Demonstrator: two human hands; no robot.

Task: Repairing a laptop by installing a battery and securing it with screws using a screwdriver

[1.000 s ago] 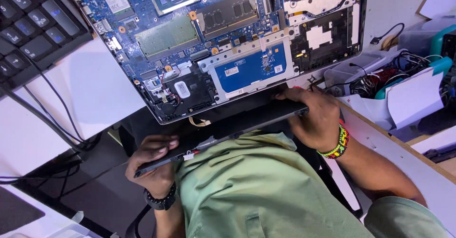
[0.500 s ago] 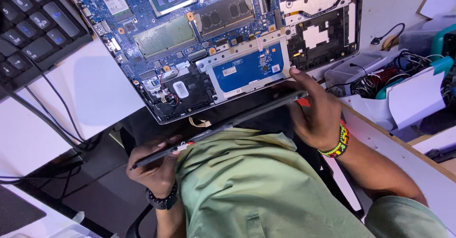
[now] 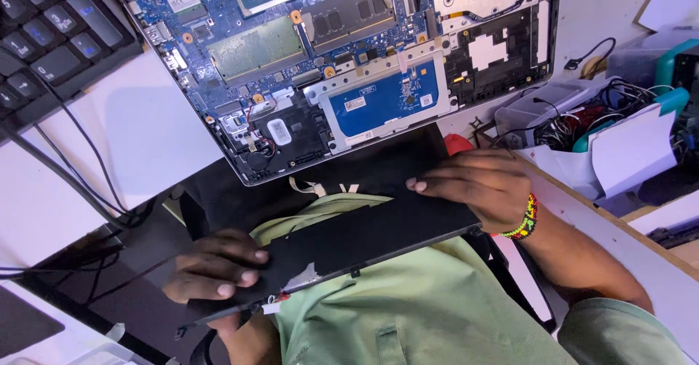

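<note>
Hands grip a long, flat black battery pack at either end, held level over the person's lap just short of an opened laptop. The left hand [image 3: 218, 267] is curled around the pack's near-left end, fingers closed over its top face; the right hand [image 3: 484, 187], wearing a beaded wristband [image 3: 526, 218], lies flattened on the far-right end with its fingers pressing down. The battery pack [image 3: 364, 237] hangs in the air, clear of the laptop [image 3: 349, 59], whose bare circuit board and blue panel lie exposed on the white desk [image 3: 145, 132]. A short wire tail with a connector dangles near the left hand and could snag or tear if pulled. A slip of either grip might drop the pack's edge onto the exposed board. Loose black cables [image 3: 87, 161] trail past a keyboard [image 3: 51, 37] at left.
</note>
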